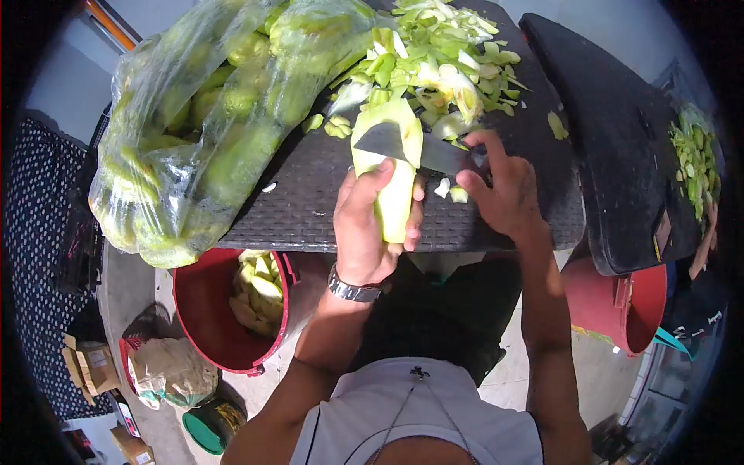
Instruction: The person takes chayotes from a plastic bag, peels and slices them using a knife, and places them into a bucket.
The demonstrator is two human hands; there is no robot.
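Clock centred on left hand, 12 at top of view. Left hand (358,231): grasping a peeled pale-green vegetable (397,200), thumb on the near face, fingertips showing on the far side. Vegetable at 12 to 1 o'clock, long end up, above the near edge of the dark woven table (298,213). Right hand (508,190) at 2 to 3 o'clock: grasping a knife (443,157) by the handle, thumb and index finger apart; blade points to 9 o'clock and overlaps the vegetable's upper part. Whether it is cutting in, can't tell. Watch (354,290) on left wrist, 6 o'clock.

Farther out: pile of green and white peelings (446,58) at 1 o'clock on the table; a few scraps (459,194) near the right hand. Clear plastic bag (232,116) of green vegetables at 10 o'clock, partly over the table edge. Red bucket (203,318) at 8 o'clock, pale-green pieces (262,291) inside. Black surface (612,139) at 2 o'clock, more green pieces (692,155) beyond it, between 2 and 3. Second red bucket (601,298) between 3 and 4. Green-rimmed tub (204,431) at 7.
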